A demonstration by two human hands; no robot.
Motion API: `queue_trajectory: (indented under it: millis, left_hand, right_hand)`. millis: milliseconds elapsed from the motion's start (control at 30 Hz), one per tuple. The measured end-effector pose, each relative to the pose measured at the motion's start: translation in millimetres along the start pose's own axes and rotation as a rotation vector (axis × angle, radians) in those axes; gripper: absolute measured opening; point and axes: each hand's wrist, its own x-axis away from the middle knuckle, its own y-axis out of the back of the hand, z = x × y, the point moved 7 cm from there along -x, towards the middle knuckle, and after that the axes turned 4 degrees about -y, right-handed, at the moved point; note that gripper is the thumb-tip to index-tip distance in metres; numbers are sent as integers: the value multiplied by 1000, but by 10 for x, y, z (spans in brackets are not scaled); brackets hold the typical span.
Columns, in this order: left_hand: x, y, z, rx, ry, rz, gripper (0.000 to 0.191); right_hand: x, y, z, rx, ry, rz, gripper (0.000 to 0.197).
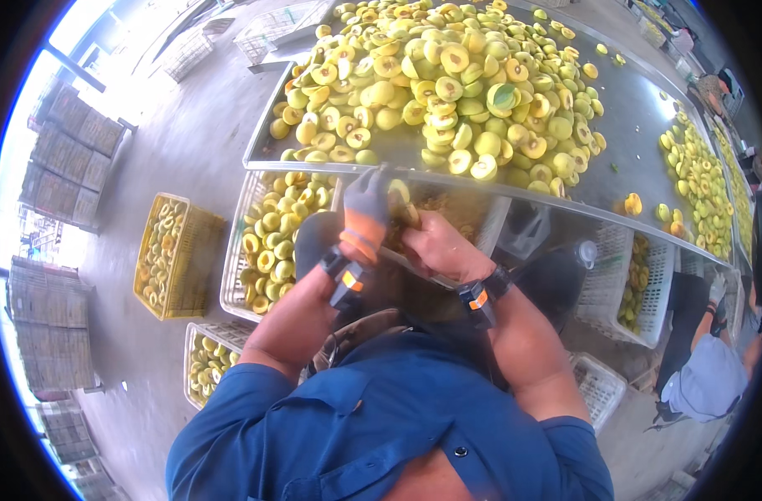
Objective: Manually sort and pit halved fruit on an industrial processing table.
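Observation:
My left hand [363, 206], in a grey and orange glove, is at the metal table's front edge, its fingers around one side of a halved yellow-green fruit [398, 193]. My bare right hand [440, 245] is closed on a short handle-like thing [411, 216] that meets the fruit; blur hides what kind of tool it is. Beneath both hands stands a crate of brownish bits [443, 206]. Beyond them, a large heap of halved fruit [450, 81], many with the stone showing, lies on the metal table [631, 144].
A white crate of fruit halves [232, 275] stands left of my knees, a yellow crate [199, 263] farther left. White crates [597, 282] stand at right, near a clear plastic bag [528, 232]. A co-worker [700, 376] sits at far right. Stacked crates [74, 156] line the left.

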Motion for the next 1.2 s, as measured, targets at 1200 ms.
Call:
queue_trajectory:
  millis: [1200]
  left_hand:
    - [212,1125,1865,-411,712,-125,26]
  right_hand:
    - [-440,557,-1267,-370,-268,-148,24]
